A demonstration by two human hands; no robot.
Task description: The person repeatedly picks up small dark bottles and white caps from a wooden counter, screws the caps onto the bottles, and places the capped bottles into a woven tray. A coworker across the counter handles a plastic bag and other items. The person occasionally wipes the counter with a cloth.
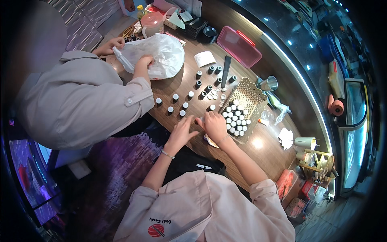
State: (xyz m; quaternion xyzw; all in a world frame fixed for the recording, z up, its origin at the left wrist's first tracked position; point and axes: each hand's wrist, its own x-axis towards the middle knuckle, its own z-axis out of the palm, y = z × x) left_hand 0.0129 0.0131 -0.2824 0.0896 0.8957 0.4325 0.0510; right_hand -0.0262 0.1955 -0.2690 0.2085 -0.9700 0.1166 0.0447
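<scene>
My left hand (180,133) is over the table's near edge, thumb spread from its fingers, and I see nothing in it. Close beside it, my right hand (214,125) is curled around a small object (198,120), probably a bottle, mostly hidden by the fingers. Just beyond that hand stands a small dark bottle with a white cap (212,107). To my right, a gold openwork basket (251,93) holds many white-capped bottles (235,121). Several capped bottles (185,105) stand at the left, while uncapped dark bottles (209,88) and loose white caps (213,94) are farther back.
At the left, a co-worker (90,93) reaches into a white plastic bag (164,57). Behind the bottles are a dark flat strip (226,72), a paper slip (205,59) and a pink lidded container (239,47). A metal cup (268,83) stands beyond the basket.
</scene>
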